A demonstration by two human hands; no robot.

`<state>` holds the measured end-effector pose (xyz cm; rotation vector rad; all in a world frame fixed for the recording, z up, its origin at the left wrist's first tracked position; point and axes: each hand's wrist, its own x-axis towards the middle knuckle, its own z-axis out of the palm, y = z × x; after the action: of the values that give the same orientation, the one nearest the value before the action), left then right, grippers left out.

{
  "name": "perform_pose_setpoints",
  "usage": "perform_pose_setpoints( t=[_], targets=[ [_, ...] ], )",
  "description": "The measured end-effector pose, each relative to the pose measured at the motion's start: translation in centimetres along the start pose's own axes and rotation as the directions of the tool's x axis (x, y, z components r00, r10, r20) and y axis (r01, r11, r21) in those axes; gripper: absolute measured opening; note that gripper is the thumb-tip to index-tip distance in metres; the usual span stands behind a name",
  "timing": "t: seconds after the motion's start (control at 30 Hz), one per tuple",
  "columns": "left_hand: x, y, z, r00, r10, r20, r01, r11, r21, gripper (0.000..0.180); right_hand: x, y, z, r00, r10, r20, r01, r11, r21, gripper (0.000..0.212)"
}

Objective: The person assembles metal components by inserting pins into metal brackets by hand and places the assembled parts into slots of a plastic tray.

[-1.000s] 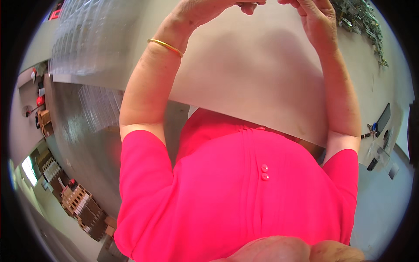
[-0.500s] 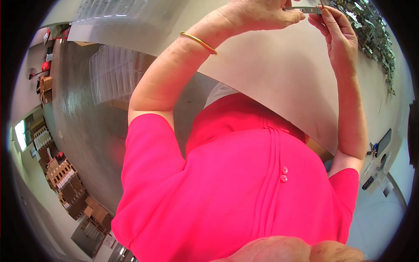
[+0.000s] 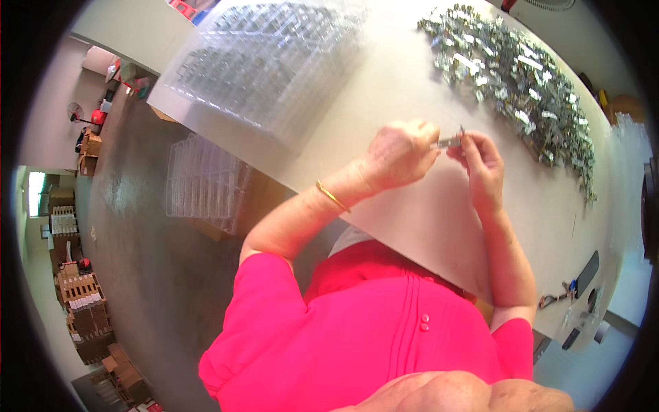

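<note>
Over the pale table [image 3: 384,89], a small flat metal piece [image 3: 449,142] spans the gap between my two hands. My left hand [image 3: 403,154], with a gold bangle on its wrist, is closed round one end of it. The thumb and fingers of my right hand [image 3: 484,168] pinch the other end, where a thin dark bit sticks up. Fine details of the piece are too small to make out. Beyond my right hand spreads a large heap of similar metal parts [image 3: 522,89].
Clear plastic compartment trays [image 3: 274,120], filled with metal parts, stand stacked at the table's far left. Lower, beside the table edge, are more clear trays [image 3: 202,182]. Scissors [image 3: 555,299] and a dark flat device [image 3: 587,272] lie at right. Cardboard boxes [image 3: 88,309] line the left wall.
The view has tilted up, bringing the tray stack and more of the heap into sight. Both hands sit lower in the picture and still hold the metal piece.
</note>
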<state>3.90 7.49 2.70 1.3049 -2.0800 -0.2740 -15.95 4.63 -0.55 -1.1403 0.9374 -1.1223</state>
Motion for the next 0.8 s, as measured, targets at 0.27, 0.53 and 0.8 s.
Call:
perform_pose_setpoints(
  t=[0.27, 0.53, 0.8],
  targets=[
    [-0.3, 0.3, -1.1, 0.999, -0.037, -0.034, 0.038, 0.999, 0.026, 0.012, -0.1, 1.1, -0.3, 0.990, -0.125, -0.064, 0.131, 0.984, 0.120, 0.015],
    [-0.8, 1.0, -9.9, 0.930, -0.071, -0.360, 0.091, 0.995, 0.039, 0.011, 0.2, 1.1, -0.8, 0.995, -0.095, 0.034, 0.093, 0.994, 0.049, 0.012],
    [-2.3, -2.3, -17.8, 0.767, -0.267, -0.583, 0.426, 0.892, 0.153, 0.011, 0.0, 0.9, -0.8, 0.985, -0.124, 0.116, 0.121, 0.992, 0.040, 0.011]
  ],
)
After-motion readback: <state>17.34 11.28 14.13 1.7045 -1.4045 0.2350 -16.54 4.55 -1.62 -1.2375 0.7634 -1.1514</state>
